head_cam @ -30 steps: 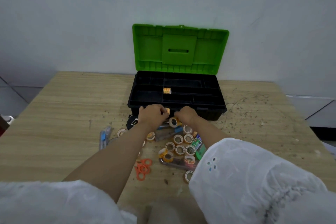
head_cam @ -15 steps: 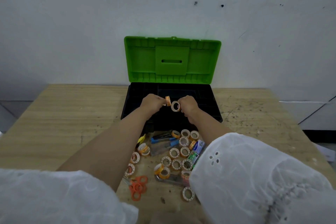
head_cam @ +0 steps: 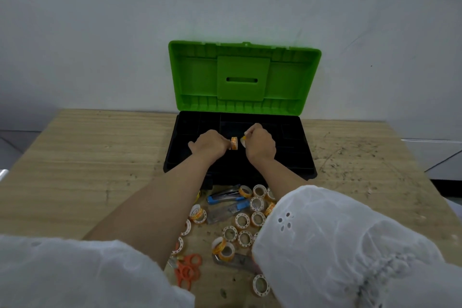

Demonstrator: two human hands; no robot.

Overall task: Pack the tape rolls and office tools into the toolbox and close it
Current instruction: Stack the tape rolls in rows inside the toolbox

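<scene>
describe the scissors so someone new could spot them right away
Start at the open toolbox with the green lid, then come down the wooden table past the scattered tape rolls. The scissors lie nearest the camera beside the left forearm, the only thing with bright orange loop handles.

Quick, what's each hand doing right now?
Left hand: closed on an orange tape roll, above the toolbox.
Right hand: closed on a pale tape roll.
</scene>
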